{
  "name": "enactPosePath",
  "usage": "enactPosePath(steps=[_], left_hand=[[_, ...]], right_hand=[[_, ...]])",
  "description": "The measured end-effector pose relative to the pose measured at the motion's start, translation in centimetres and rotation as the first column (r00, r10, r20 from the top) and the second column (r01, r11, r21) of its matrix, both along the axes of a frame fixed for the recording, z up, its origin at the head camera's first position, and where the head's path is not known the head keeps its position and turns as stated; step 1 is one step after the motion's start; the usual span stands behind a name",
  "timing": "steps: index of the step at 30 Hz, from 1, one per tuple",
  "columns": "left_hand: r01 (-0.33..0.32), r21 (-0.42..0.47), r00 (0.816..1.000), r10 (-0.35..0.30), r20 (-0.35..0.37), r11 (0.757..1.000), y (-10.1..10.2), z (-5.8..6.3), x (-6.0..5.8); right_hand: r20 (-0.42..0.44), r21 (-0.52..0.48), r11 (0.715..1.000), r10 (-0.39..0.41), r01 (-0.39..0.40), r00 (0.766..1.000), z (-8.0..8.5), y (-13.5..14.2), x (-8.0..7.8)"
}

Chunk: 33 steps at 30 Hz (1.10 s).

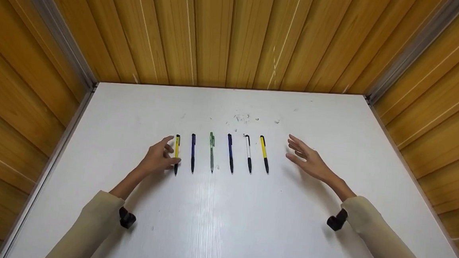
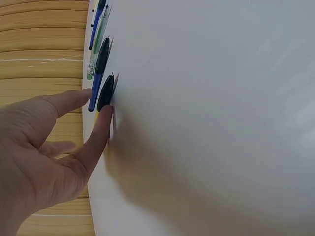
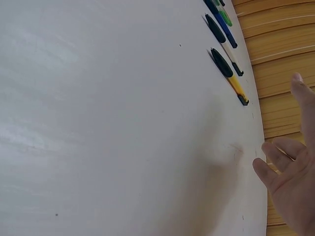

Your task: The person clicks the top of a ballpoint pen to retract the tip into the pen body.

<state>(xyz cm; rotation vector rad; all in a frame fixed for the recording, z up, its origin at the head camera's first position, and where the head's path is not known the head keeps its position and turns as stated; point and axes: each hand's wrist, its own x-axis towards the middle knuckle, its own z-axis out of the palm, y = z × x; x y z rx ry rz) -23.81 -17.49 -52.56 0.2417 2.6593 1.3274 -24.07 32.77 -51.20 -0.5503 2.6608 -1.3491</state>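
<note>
Several pens lie roughly parallel in a row on the white table [image 1: 224, 212]. From left to right in the head view come a yellow pen [image 1: 177, 143], a blue pen [image 1: 193, 152], a green clear pen [image 1: 212, 150], a second blue pen [image 1: 231, 153], a white pen [image 1: 248, 148] and another yellow pen [image 1: 263, 149]. My left hand [image 1: 158, 155] is over the leftmost yellow pen, fingers spread and thumb across its lower part; contact is hard to judge. To the right of the row my right hand [image 1: 309, 161] hovers, holding nothing, fingers apart.
Dark specks and scuffs [image 1: 243, 118] mark the table behind the pens. Wood-patterned panels [image 1: 235, 37] enclose the back and both sides, with metal posts [image 1: 60, 31] at the corners. Each wrist carries a small black camera [image 1: 127, 217].
</note>
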Motion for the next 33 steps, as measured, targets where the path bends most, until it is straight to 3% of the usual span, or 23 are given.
enactPosePath(steps=[6, 11, 21, 27, 33], left_hand=[[-0.082, -0.072, 0.997, 0.081, -0.015, 0.994, 0.9, -0.2, -0.4], [-0.096, -0.112, 0.995, 0.092, -0.039, 0.989, 1.3, 0.1, -0.5], [-0.083, -0.125, 0.995, 0.089, 0.041, 0.989, 1.6, 1.1, -0.4], [-0.087, -0.08, 0.994, 0.092, 0.066, 0.993, 1.4, 1.3, -0.2], [-0.127, 0.087, 0.985, 0.115, 0.131, 0.988, 1.2, 1.6, 0.1]], right_hand=[[-0.016, -0.024, 1.0, 0.007, -0.007, 1.0, -0.4, -0.2, -0.2], [-0.037, -0.031, 0.999, 0.017, -0.018, 0.999, -0.6, -0.4, -0.2], [-0.054, -0.039, 0.999, -0.005, 0.003, 0.999, -0.5, -0.8, -0.5], [-0.068, -0.028, 0.999, -0.025, 0.024, 0.997, -0.7, -0.9, -0.5], [-0.075, -0.034, 0.999, -0.023, 0.021, 0.997, -0.7, -1.1, -0.6]])
